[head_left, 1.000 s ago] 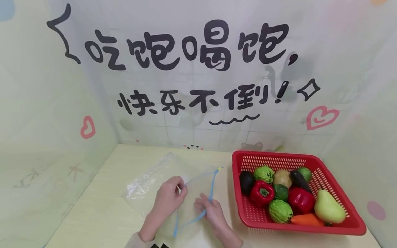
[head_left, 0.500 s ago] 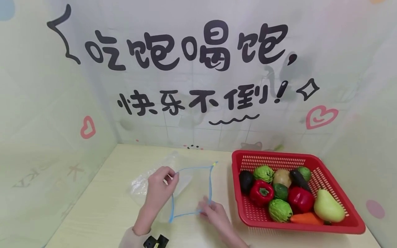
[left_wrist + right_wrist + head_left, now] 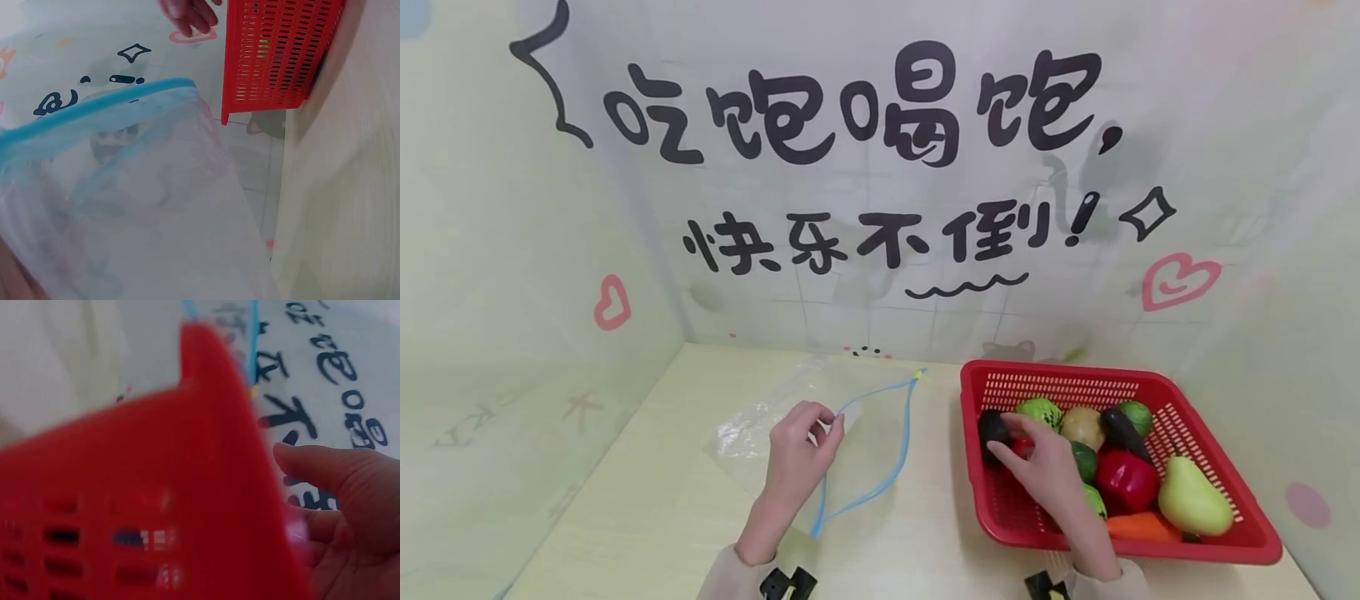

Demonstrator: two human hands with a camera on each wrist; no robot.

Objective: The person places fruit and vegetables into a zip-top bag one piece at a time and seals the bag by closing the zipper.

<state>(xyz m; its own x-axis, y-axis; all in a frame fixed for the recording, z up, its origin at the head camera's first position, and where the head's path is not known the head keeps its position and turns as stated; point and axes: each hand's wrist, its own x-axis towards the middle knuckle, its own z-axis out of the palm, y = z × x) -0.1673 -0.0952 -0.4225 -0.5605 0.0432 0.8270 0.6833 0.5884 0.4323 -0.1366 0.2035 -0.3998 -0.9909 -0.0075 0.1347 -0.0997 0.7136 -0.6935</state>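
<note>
My left hand (image 3: pixel 801 446) pinches the edge of a clear zip bag (image 3: pixel 144 206). The bag's blue-lined mouth (image 3: pixel 904 433) gapes to the right, with a yellow slider (image 3: pixel 917 376) at its far corner. Over the left part of a red basket (image 3: pixel 1225 552) is my right hand (image 3: pixel 1051 467), thumb and fingers spread around a dark round avocado-like item (image 3: pixel 992 427). Whether they touch it, I cannot tell. In the right wrist view the right hand (image 3: pixel 362 512) is partly hidden behind the basket wall (image 3: pixel 125 462).
Beside the avocado-like item, the basket holds red peppers (image 3: pixel 1127 483), a green pear (image 3: pixel 1195 496), a carrot (image 3: pixel 1142 527), a potato-like item (image 3: pixel 1082 428) and other vegetables. Printed curtains (image 3: pixel 865 325) enclose the pale table (image 3: pixel 640 483) at the back and sides.
My right hand has left the bag's edge and moved right, over the basket to the dark item. The left hand still pinches the bag, whose mouth has changed shape.
</note>
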